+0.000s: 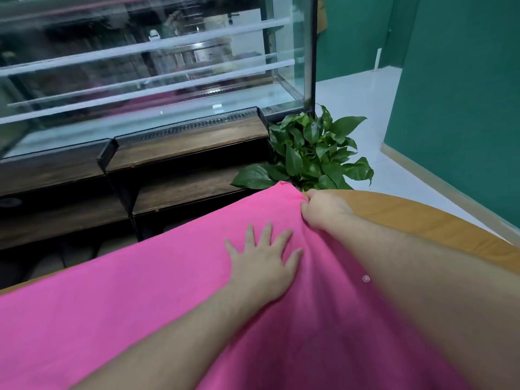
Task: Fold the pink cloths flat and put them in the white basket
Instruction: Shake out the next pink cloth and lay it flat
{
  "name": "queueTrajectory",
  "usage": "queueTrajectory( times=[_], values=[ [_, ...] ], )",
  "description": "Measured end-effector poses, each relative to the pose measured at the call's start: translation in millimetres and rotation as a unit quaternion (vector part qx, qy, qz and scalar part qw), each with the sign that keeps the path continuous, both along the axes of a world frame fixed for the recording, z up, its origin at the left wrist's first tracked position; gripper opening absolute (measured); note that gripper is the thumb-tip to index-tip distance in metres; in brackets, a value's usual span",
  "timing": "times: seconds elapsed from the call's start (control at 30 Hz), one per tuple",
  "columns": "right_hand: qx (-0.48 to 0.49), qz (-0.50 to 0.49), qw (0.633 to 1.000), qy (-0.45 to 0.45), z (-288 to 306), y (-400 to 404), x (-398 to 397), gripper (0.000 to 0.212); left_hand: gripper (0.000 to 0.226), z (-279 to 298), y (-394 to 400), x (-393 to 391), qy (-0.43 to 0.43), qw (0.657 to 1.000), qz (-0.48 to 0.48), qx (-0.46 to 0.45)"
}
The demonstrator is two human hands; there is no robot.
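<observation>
A bright pink cloth (140, 299), smooth and nearly creaseless, lies spread over the round wooden table (439, 223), its far corner bunched and pinched in the curled fingers of the right hand (323, 208), while the left hand (264, 260) presses flat, fingers splayed, beside that corner.

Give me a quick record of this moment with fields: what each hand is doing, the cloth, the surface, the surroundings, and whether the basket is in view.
left hand: flat on the pink cloth, fingers spread
right hand: pinches the cloth's far corner
cloth: spread over the table, not yet folded
table: wooden, bare at the right edge
surroundings: green plant and glass display case beyond the table
white basket: not in view
</observation>
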State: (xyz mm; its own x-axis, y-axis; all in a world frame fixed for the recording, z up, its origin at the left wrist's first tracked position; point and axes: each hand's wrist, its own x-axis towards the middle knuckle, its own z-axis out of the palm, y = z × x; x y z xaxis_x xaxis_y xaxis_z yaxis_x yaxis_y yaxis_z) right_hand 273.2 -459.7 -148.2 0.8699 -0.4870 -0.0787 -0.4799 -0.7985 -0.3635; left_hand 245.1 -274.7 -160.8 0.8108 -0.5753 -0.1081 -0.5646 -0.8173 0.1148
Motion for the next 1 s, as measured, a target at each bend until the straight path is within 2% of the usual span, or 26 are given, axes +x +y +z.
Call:
queueTrajectory(
  times=[0.13, 0.23, 0.3, 0.37, 0.47, 0.57, 0.7, 0.83, 0.9, 1.0],
  values=[
    [0.014, -0.006, 1.000, -0.010, 7, 4, -10, 0.034, 0.064, -8, 6, 0, 0.000, 1.000, 0.003, 0.013],
    [0.001, -0.001, 0.996, -0.084, 10, 11, -32, 0.043, 0.066, -9, 9, 1, -0.010, 1.000, -0.003, 0.008],
    [-0.033, -0.006, 0.991, -0.126, 8, 12, -52, 0.046, 0.065, -8, 11, 1, -0.033, 0.999, -0.011, 0.000],
    [-0.048, -0.019, 0.989, -0.136, 7, 11, -73, 0.040, 0.061, -2, 12, -3, -0.088, 0.995, -0.038, -0.010],
    [0.047, -0.046, 0.990, -0.125, 3, 11, -106, 0.033, 0.048, 3, 14, -23, -0.158, 0.982, -0.095, -0.047],
    [0.172, -0.078, 0.975, -0.113, 6, 14, -134, 0.026, 0.037, 2, 17, -57, -0.182, 0.972, -0.091, -0.113],
    [0.222, -0.080, 0.967, -0.097, 14, 15, -163, 0.027, 0.028, -2, 23, -108, -0.182, 0.968, -0.084, -0.147],
    [0.246, -0.074, 0.964, -0.070, 21, 16, -191, 0.044, 0.030, -1, 33, -146, -0.155, 0.977, -0.082, -0.118],
    [0.244, -0.074, 0.964, -0.072, 26, 16, -207, 0.045, 0.040, 4, 38, -161, -0.125, 0.985, -0.078, -0.087],
    [0.268, -0.064, 0.958, -0.076, 30, 16, -229, 0.047, 0.067, 14, 45, -180, -0.062, 0.995, -0.073, -0.031]
  ],
)
